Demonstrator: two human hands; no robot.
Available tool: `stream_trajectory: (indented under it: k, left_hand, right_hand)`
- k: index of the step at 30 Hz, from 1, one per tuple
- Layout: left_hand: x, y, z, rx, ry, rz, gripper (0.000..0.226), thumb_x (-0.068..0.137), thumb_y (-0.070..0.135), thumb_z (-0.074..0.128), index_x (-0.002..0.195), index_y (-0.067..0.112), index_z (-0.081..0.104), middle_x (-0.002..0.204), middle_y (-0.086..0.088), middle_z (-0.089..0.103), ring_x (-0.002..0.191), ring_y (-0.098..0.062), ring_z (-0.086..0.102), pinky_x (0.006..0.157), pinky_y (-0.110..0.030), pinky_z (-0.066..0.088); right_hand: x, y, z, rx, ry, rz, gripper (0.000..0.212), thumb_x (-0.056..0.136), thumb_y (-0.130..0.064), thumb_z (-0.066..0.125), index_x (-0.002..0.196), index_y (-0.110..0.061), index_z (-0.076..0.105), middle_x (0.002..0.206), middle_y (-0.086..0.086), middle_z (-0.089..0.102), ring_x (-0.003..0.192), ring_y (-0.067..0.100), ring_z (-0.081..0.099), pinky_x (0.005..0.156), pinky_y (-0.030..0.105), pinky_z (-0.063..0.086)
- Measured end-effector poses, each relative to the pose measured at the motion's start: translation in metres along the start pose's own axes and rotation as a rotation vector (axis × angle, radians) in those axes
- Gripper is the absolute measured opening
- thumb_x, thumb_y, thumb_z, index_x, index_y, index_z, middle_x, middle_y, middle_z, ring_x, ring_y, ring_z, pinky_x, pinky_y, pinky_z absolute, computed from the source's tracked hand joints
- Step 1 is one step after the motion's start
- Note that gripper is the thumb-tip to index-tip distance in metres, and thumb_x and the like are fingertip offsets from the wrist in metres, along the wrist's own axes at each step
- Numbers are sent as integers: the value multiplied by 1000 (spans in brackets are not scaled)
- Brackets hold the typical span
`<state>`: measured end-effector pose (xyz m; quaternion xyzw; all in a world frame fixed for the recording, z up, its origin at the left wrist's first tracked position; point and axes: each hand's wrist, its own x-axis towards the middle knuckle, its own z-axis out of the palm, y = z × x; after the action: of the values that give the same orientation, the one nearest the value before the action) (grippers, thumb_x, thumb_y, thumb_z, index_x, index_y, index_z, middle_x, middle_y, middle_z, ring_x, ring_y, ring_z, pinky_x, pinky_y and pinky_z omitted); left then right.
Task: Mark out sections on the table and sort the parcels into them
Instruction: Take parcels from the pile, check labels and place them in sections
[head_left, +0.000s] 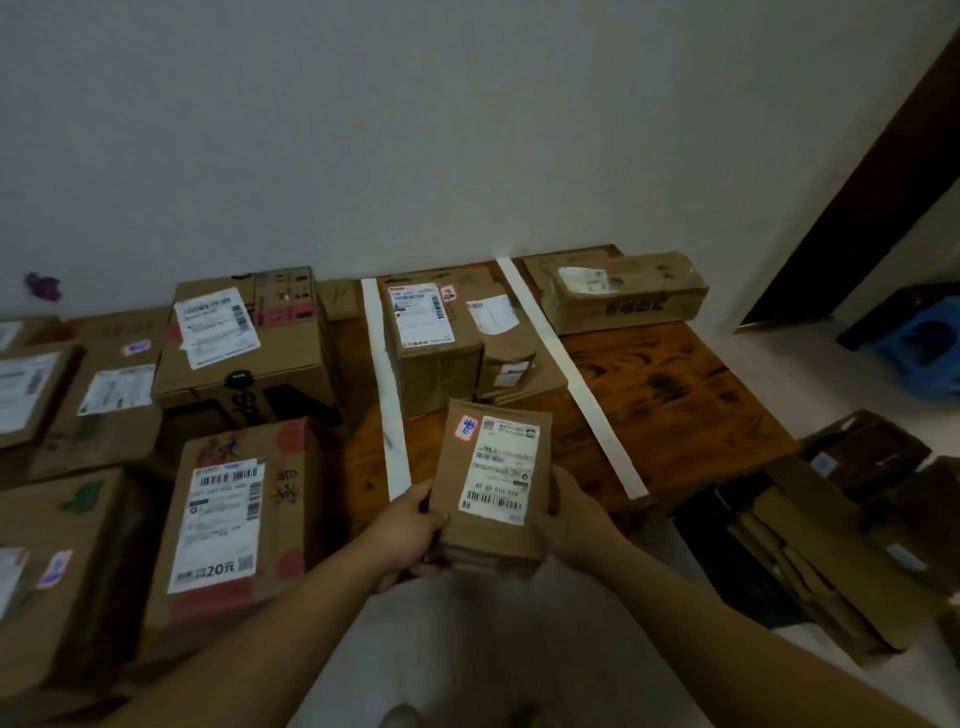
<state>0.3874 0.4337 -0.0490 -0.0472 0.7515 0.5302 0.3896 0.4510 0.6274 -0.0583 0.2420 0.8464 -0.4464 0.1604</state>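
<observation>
A small brown cardboard parcel (493, 483) with a white shipping label and a red sticker is held over the table's near edge. My left hand (410, 535) grips its left side and my right hand (576, 519) its right side. The wooden table (675, 405) carries two white tape strips, the left strip (385, 395) and the right strip (571, 374), splitting it into sections. In the middle section stand a labelled box (431, 348) and a smaller box (506, 358). One long box (623, 291) lies in the right section at the back.
Several large labelled boxes (244, 343) crowd the left section and beyond, one (228, 525) close to my left arm. A dark crate with flattened cardboard (810, 551) sits on the floor at right. A blue stool (924, 348) stands far right. The wall runs behind the table.
</observation>
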Motion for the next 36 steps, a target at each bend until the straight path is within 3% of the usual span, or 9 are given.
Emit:
stream_trajectory:
  k: [5,10,13,17,21,25,31,33,36]
  left_hand:
    - [20,20,16,113,153,79,34,98,13,43,129,25,49,108,4,59,93,-15,58,72,-26,51]
    - [23,22,38,263,619,171,60,86,27,67,137,20,37,144,-3,29,126,-25,42,98,-35,42]
    - [6,9,60,517,516,284,80,72,50,74,138,26,34,146,5,17,136,-19,25,102,-27,33]
    - [8,-8,70,861,398,310,99,71,66,63,148,33,11,156,10,0,144,-19,-16,116,-39,13]
    - [11,-3,55,1032,347,322,92,72,72,56,147,38,15,156,5,5,143,-23,-9,115,-43,16]
    - [11,7,30,1195,292,191,90,78,65,56,148,43,3,157,1,-14,142,-28,-2,115,-45,15]
    - [1,6,21,1287,344,279,54,96,34,44,146,36,24,151,0,23,131,-25,30,110,-37,30]
    - [-3,0,21,1288,345,317,48,97,33,44,143,35,31,149,0,28,129,-23,32,109,-37,31]
    - [-8,-5,20,1302,348,326,45,96,39,44,140,36,36,145,2,33,130,-21,29,109,-37,27]
  right_hand:
    - [36,19,-30,-96,143,-237,83,82,-42,69,147,-29,20,145,1,38,133,22,39,103,39,40]
    - [57,28,-56,-597,31,-534,84,80,-76,29,148,-26,30,157,4,17,145,28,13,115,51,26]
    - [58,26,-64,-671,12,-530,77,83,-71,41,146,-29,32,159,3,11,147,32,3,119,48,14]
    - [60,18,-68,-697,-25,-487,72,85,-65,49,146,-32,29,155,4,13,145,29,6,117,46,21]
    - [58,17,-67,-709,-32,-470,83,77,-78,36,146,-33,28,157,1,12,145,29,6,117,48,19]
    - [57,11,-64,-760,-24,-466,96,69,-86,7,149,-36,19,159,-1,7,145,28,2,116,48,11]
    - [60,-9,-47,-682,-98,-503,49,100,-44,35,148,-32,30,154,0,16,137,19,24,114,38,27]
    - [57,-18,-41,-618,-158,-542,49,99,-43,39,146,-30,35,157,-3,15,140,17,24,116,38,28]
    - [52,-23,-34,-740,-271,-586,72,92,-56,45,152,-28,17,161,-4,-5,147,20,2,119,39,14]
